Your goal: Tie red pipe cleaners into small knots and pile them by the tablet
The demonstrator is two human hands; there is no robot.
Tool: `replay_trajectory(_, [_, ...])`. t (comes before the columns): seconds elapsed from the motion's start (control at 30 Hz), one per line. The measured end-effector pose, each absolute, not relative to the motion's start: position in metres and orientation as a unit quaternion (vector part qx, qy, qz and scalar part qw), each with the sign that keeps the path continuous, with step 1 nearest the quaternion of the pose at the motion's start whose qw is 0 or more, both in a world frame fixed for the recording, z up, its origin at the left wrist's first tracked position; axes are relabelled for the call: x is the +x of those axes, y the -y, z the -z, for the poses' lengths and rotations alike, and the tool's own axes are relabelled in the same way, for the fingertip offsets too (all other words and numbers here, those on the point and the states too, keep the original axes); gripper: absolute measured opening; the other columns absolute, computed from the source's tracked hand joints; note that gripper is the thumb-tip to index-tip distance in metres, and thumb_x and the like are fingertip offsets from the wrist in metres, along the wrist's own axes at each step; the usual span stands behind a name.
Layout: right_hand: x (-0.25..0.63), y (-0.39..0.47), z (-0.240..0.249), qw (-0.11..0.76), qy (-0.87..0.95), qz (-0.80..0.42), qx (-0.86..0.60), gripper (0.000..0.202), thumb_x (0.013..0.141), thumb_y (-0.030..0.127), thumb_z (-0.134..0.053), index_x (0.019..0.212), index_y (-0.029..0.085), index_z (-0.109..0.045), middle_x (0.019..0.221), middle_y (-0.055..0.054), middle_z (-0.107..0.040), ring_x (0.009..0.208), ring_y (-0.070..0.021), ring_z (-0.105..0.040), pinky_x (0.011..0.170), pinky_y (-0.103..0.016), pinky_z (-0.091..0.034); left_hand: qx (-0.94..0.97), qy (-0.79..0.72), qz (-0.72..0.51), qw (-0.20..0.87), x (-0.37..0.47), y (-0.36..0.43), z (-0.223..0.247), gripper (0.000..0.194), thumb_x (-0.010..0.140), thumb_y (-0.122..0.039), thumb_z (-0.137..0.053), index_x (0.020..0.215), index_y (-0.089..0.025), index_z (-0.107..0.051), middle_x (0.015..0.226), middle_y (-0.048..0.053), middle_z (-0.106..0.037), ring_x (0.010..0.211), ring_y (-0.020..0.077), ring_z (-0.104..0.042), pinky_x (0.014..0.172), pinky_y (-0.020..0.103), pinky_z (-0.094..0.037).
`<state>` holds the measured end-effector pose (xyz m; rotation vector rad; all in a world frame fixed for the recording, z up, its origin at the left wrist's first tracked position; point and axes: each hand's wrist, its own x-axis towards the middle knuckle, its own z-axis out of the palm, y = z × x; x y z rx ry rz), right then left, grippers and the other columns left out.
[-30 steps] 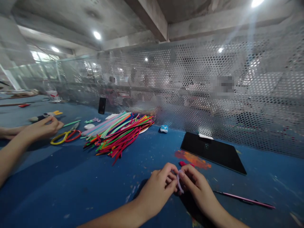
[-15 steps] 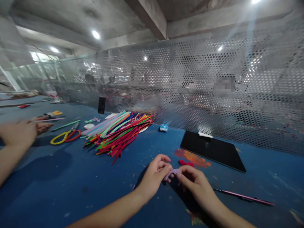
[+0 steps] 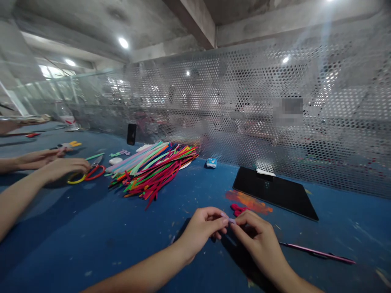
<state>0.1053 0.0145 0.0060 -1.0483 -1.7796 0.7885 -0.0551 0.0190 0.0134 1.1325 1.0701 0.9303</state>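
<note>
Between my fingertips is a short light-purple pipe cleaner point(image 3: 231, 221), mostly covered by the fingers. My left hand point(image 3: 206, 226) pinches one end between thumb and forefinger. The other end is in the pinch of my right hand point(image 3: 255, 234), with the two hands nearly touching above the blue table point(image 3: 128, 252). Just behind my right hand lies a small twisted red pipe-cleaner piece point(image 3: 237, 209). A thin pink pen-like stick point(image 3: 320, 252) rests to the right of it.
A heap of colourful pipe cleaners point(image 3: 155, 171) lies left of centre. A co-worker's hand point(image 3: 65, 167) is over the scissors point(image 3: 95, 172) at left. A black tablet point(image 3: 275, 193), a small blue-and-white object point(image 3: 211, 163) and a phone point(image 3: 131, 134) stand or lie near the perforated metal screen point(image 3: 238, 114).
My fingers have closed in over the purple pipe cleaner, so less of it shows. At left, the co-worker's hand has moved right to the scissors, and another hand shows behind it.
</note>
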Motion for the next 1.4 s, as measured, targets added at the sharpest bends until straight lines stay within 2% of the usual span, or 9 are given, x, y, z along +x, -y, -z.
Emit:
replay_trajectory(0.3, [0.107, -0.018, -0.002, 0.432, 0.686, -0.428, -0.4, 0.027, 0.077, 0.041, -0.055, 0.067, 0.017, -0.061, 0.066, -0.001, -0.056, 0.063, -0.0147, -0.05, 0.057, -0.024, -0.037, 0.629, -0.456, -0.404, 0.484, -0.057, -0.016, -0.02, 0.015, 0.072, -0.029, -0.06, 0.074, -0.015, -0.063, 0.068, 0.0, -0.059, 0.066, 0.0122, -0.051, 0.063, 0.022, -0.038])
replay_trajectory(0.47, [0.103, -0.025, 0.008, 0.4, 0.49, -0.676, -0.378, 0.031, 0.06, 0.043, -0.07, 0.059, 0.016, -0.054, 0.045, 0.007, -0.039, 0.035, -0.0037, -0.026, 0.037, -0.019, -0.014, 0.71, -0.463, -0.41, 0.337, -0.058, -0.01, -0.026, 0.007, 0.074, -0.024, -0.06, 0.071, -0.019, -0.064, 0.075, 0.001, -0.062, 0.079, 0.0152, -0.054, 0.075, 0.024, -0.037])
replay_trajectory(0.63, [0.102, -0.027, 0.014, 0.399, 0.466, -0.705, -0.356, 0.034, 0.06, 0.042, -0.071, 0.058, 0.016, -0.05, 0.042, 0.009, -0.036, 0.034, -0.0024, -0.023, 0.036, -0.018, -0.011, 0.718, -0.452, -0.423, 0.319, -0.058, -0.008, -0.026, 0.008, 0.074, -0.022, -0.059, 0.071, -0.018, -0.064, 0.075, 0.0, -0.063, 0.078, 0.0146, -0.054, 0.075, 0.023, -0.037])
replay_trajectory(0.73, [0.102, -0.023, 0.011, 0.417, 0.549, -0.621, -0.373, 0.033, 0.066, 0.046, -0.065, 0.062, 0.016, -0.051, 0.046, 0.008, -0.036, 0.037, -0.0046, -0.029, 0.036, -0.018, -0.02, 0.68, -0.454, -0.434, 0.378, -0.059, -0.014, -0.019, 0.01, 0.074, -0.024, -0.058, 0.072, -0.016, -0.063, 0.072, 0.0, -0.062, 0.072, 0.0139, -0.053, 0.07, 0.022, -0.038])
replay_trajectory(0.87, [0.104, -0.021, 0.007, 0.421, 0.731, -0.379, -0.38, 0.021, 0.081, 0.038, -0.051, 0.08, 0.017, -0.057, 0.07, 0.0, -0.058, 0.062, -0.0131, -0.053, 0.057, -0.022, -0.042, 0.624, -0.443, -0.44, 0.47, -0.06, -0.022, -0.013, 0.016, 0.07, -0.03, -0.061, 0.072, -0.014, -0.062, 0.067, 0.0, -0.06, 0.066, 0.013, -0.051, 0.065, 0.022, -0.037])
replay_trajectory(0.97, [0.112, -0.024, 0.007, 0.405, 0.838, -0.144, -0.335, 0.012, 0.084, 0.025, -0.048, 0.091, 0.021, -0.057, 0.078, -0.002, -0.061, 0.068, -0.0141, -0.056, 0.063, -0.023, -0.043, 0.594, -0.431, -0.43, 0.526, -0.059, -0.023, -0.013, 0.019, 0.065, -0.031, -0.064, 0.068, -0.012, -0.061, 0.062, -0.001, -0.058, 0.061, 0.0118, -0.049, 0.063, 0.022, -0.035])
replay_trajectory(1.13, [0.128, -0.03, 0.005, 0.401, 0.879, 0.165, -0.197, 0.018, 0.086, 0.016, -0.045, 0.096, 0.019, -0.06, 0.078, -0.005, -0.064, 0.066, -0.0159, -0.052, 0.061, -0.028, -0.038, 0.568, -0.433, -0.403, 0.571, -0.057, -0.02, -0.016, 0.024, 0.061, -0.034, -0.067, 0.062, -0.011, -0.061, 0.057, -0.001, -0.056, 0.058, 0.0105, -0.046, 0.06, 0.022, -0.033])
replay_trajectory(1.27, [0.129, -0.027, 0.004, 0.366, 0.882, 0.241, -0.174, 0.021, 0.086, 0.015, -0.044, 0.097, 0.017, -0.061, 0.081, -0.006, -0.066, 0.07, -0.0177, -0.053, 0.062, -0.031, -0.036, 0.553, -0.42, -0.406, 0.595, -0.058, -0.02, -0.016, 0.026, 0.059, -0.035, -0.07, 0.059, -0.011, -0.06, 0.057, 0.0, -0.058, 0.057, 0.0102, -0.048, 0.062, 0.022, -0.034])
replay_trajectory(1.4, [0.12, -0.023, 0.004, 0.412, 0.87, 0.157, -0.219, 0.014, 0.084, 0.014, -0.048, 0.085, 0.018, -0.061, 0.072, -0.003, -0.063, 0.063, -0.0148, -0.05, 0.058, -0.027, -0.036, 0.553, -0.414, -0.414, 0.593, -0.06, -0.019, -0.015, 0.026, 0.058, -0.036, -0.07, 0.059, -0.012, -0.061, 0.057, 0.0, -0.059, 0.056, 0.0098, -0.049, 0.061, 0.022, -0.034])
